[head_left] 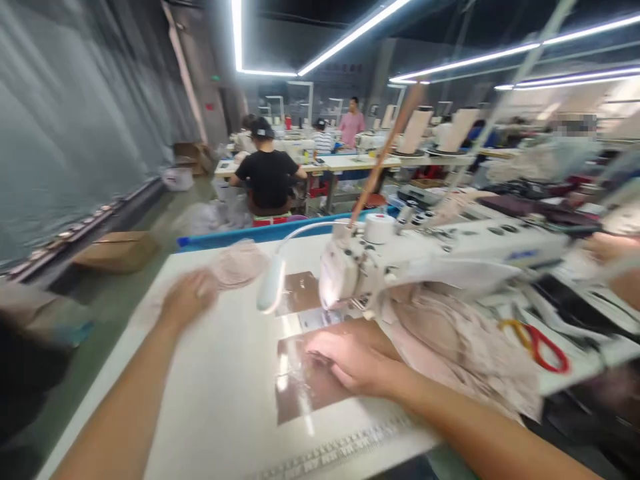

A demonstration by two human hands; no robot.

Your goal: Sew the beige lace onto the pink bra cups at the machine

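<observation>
two bare hands, well apart. left hand (187, 300), blurred, raised over the left part of the table and closed on one small pale pink fabric piece (235, 263). right hand (350, 360) open and flat, palm down on a brown patch of the one white table (200, 413), just in front of the needle, touching one heap of pale pink fabric (450, 347) spread under and right of one white sewing machine (400, 263). one white gooseneck lamp (270, 287) hanging between the hands. one pair of scissors (543, 347), red and yellow handled, at the right. beyond, a long workshop: one brown cardboard box (117, 250) on the floor by a grey curtained wall, one seated person in a black shirt (267, 177), one standing person in a pink shirt (353, 123), several bright light strips (350, 33) overhead.
</observation>
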